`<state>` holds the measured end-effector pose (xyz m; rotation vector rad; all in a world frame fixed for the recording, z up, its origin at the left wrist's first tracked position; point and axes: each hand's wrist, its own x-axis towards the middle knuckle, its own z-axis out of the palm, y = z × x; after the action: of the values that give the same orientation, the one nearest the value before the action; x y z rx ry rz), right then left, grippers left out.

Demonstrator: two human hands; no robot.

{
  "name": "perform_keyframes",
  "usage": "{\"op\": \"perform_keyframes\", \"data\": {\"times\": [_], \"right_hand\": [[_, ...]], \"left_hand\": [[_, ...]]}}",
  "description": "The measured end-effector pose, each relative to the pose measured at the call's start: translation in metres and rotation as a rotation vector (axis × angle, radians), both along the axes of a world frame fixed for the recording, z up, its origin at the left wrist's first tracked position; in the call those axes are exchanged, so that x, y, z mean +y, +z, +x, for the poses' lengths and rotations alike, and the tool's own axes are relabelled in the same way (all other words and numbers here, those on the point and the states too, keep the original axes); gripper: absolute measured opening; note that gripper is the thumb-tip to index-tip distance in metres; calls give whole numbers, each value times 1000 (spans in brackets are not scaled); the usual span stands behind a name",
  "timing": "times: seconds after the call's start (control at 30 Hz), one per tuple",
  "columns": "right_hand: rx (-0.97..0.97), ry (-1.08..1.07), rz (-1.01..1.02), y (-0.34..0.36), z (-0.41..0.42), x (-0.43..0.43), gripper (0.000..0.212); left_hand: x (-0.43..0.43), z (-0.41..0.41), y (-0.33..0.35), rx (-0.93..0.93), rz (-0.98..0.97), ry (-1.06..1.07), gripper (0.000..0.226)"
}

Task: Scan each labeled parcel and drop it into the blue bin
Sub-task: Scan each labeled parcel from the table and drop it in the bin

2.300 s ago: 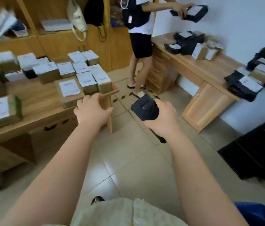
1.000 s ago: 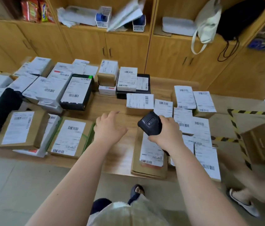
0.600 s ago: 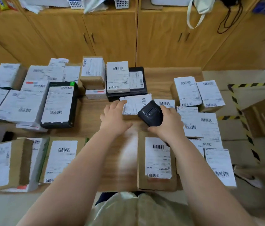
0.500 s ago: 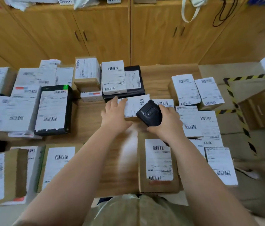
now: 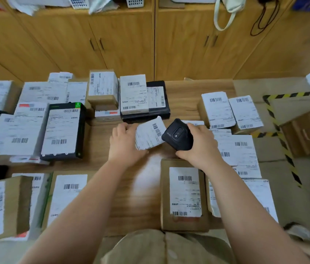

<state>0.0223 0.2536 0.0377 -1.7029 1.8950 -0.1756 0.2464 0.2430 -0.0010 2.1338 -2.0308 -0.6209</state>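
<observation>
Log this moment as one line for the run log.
left hand: holds parcel, label up | right hand: grips scanner beside label | step: scanning, parcel not yet binned

— What's the person got on, can you make it out from here?
— Pale khaki garment (image 5: pixel 166 247), soft cloth, a bit rumpled, with a fold or seam running down its middle.
— And the arms?
— Bare, both of them: left forearm (image 5: pixel 85 206), right forearm (image 5: pixel 245 202), bare to the wrist. Left hand (image 5: pixel 125 144) and right hand (image 5: pixel 200 148) are bare too.
</observation>
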Motion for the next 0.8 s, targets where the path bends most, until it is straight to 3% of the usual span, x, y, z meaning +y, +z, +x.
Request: {"op": "perform_keyframes", "data": {"times": [0.3, 0.47, 0.8], "right_hand": [[136, 372, -188, 34, 13, 13, 96], [238, 490, -281, 47, 20, 24, 93], [248, 507, -298, 46, 27, 43, 89]], "left_hand": [[70, 23, 31, -220, -301, 244, 89], [92, 22, 51, -254, -333, 328, 96], [119, 13, 69, -277, -374, 391, 95]]}}
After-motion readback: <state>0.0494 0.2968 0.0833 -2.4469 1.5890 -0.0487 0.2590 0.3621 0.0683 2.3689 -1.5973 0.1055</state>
